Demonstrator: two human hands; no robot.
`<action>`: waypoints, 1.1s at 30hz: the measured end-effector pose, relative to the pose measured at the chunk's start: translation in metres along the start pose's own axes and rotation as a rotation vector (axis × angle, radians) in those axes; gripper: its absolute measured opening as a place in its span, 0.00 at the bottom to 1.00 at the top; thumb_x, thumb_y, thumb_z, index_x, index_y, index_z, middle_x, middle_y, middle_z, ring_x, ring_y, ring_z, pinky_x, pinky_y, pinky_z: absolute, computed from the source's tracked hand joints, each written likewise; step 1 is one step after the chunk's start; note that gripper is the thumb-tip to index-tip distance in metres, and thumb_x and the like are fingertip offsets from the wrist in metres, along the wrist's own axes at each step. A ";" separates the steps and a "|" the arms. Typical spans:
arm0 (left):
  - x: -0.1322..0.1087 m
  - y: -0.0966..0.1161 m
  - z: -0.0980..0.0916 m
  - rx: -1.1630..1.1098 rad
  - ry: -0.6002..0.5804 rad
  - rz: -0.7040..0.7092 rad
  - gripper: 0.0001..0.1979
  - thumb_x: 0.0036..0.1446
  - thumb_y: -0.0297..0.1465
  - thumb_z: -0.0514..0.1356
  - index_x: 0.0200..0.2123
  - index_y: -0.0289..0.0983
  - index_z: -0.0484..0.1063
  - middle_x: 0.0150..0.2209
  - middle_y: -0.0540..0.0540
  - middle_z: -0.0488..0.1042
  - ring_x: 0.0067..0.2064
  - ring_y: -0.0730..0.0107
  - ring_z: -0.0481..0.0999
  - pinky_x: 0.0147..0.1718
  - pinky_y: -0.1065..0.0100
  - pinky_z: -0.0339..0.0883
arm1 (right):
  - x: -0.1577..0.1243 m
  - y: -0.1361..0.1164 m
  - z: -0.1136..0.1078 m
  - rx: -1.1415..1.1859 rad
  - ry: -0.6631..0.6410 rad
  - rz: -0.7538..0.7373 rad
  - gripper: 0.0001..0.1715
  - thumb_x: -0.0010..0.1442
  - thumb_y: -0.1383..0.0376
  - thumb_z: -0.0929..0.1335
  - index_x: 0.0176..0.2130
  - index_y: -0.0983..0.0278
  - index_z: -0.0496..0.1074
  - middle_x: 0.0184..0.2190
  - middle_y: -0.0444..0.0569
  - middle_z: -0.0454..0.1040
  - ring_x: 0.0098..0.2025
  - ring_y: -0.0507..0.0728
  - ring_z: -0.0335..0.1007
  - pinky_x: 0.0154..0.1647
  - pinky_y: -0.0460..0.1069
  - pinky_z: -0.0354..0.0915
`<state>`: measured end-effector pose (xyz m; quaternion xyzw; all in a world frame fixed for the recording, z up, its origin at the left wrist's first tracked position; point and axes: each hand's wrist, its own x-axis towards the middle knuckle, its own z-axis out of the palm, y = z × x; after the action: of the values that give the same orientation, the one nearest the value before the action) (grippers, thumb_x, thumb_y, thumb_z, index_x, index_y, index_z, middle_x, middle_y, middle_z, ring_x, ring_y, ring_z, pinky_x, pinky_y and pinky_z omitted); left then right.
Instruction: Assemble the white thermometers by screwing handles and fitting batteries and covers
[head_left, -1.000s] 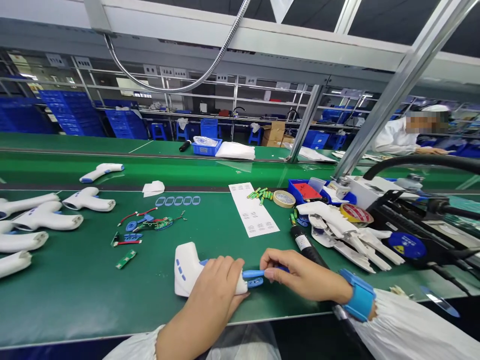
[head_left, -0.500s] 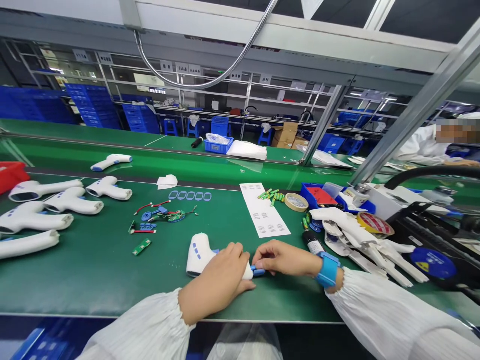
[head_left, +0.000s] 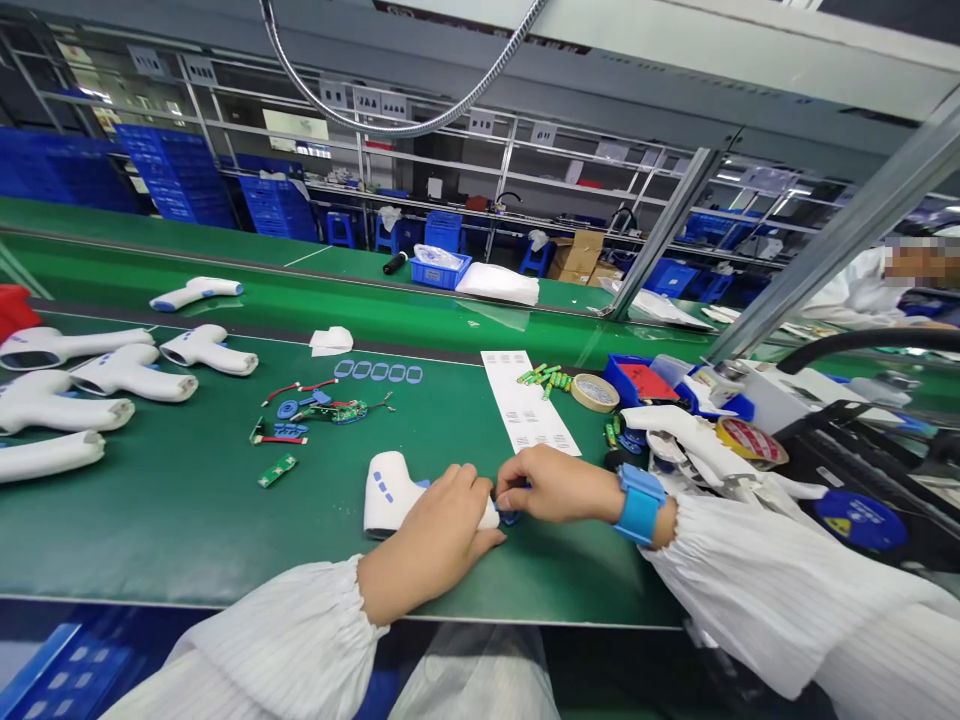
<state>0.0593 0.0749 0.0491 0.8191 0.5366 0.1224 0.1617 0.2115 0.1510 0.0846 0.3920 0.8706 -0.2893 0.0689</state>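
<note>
Showing blue buttons, the white thermometer housing point(head_left: 391, 496) lies in the hands point(head_left: 450, 525).

Thermometer housing point(head_left: 388, 495) in left hand point(head_left: 433, 528)

The far wall is lined with white metal shelving point(head_left: 427, 170) — stacked blue crates point(head_left: 176, 172) are placed toward its left, cardboard boxes point(head_left: 577, 255) toward its right — and blue stools point(head_left: 340, 229) are set beyond a second green counter point(head_left: 300, 262).

White striped smock sleeves point(head_left: 247, 650), gathered elastic cuffs point(head_left: 352, 590); wide blue wrist strap point(head_left: 640, 504), R side.
</note>
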 end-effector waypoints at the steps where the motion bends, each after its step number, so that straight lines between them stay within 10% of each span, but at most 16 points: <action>1: 0.000 0.000 0.000 -0.002 0.000 -0.003 0.12 0.56 0.33 0.59 0.41 0.32 0.67 0.40 0.41 0.67 0.44 0.56 0.66 0.42 0.57 0.63 | 0.000 -0.001 -0.001 -0.015 -0.007 0.001 0.08 0.52 0.66 0.66 0.29 0.63 0.76 0.25 0.44 0.75 0.28 0.52 0.66 0.27 0.44 0.57; 23: 0.001 -0.010 0.012 -0.197 0.186 -0.009 0.11 0.47 0.31 0.65 0.35 0.37 0.70 0.34 0.45 0.69 0.39 0.55 0.68 0.38 0.58 0.62 | -0.010 -0.022 -0.013 -0.284 0.076 0.018 0.07 0.52 0.65 0.68 0.32 0.62 0.77 0.29 0.48 0.77 0.35 0.58 0.71 0.29 0.46 0.60; 29: -0.010 -0.027 -0.037 -0.539 0.490 -0.160 0.17 0.46 0.40 0.65 0.38 0.39 0.71 0.35 0.46 0.71 0.37 0.59 0.71 0.39 0.60 0.64 | -0.055 0.034 -0.003 -0.222 0.250 0.048 0.11 0.59 0.68 0.63 0.35 0.65 0.75 0.32 0.50 0.77 0.34 0.56 0.72 0.35 0.48 0.66; 33: -0.010 -0.026 -0.071 -1.159 0.829 -0.326 0.19 0.56 0.46 0.55 0.41 0.37 0.68 0.35 0.46 0.73 0.36 0.66 0.74 0.35 0.66 0.70 | -0.064 0.028 0.014 -0.264 0.438 -0.007 0.27 0.59 0.62 0.65 0.56 0.70 0.62 0.54 0.64 0.64 0.55 0.66 0.60 0.54 0.61 0.59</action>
<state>0.0070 0.0845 0.1040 0.3979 0.5178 0.6613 0.3690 0.2738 0.1166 0.0827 0.4300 0.8963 -0.0815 -0.0719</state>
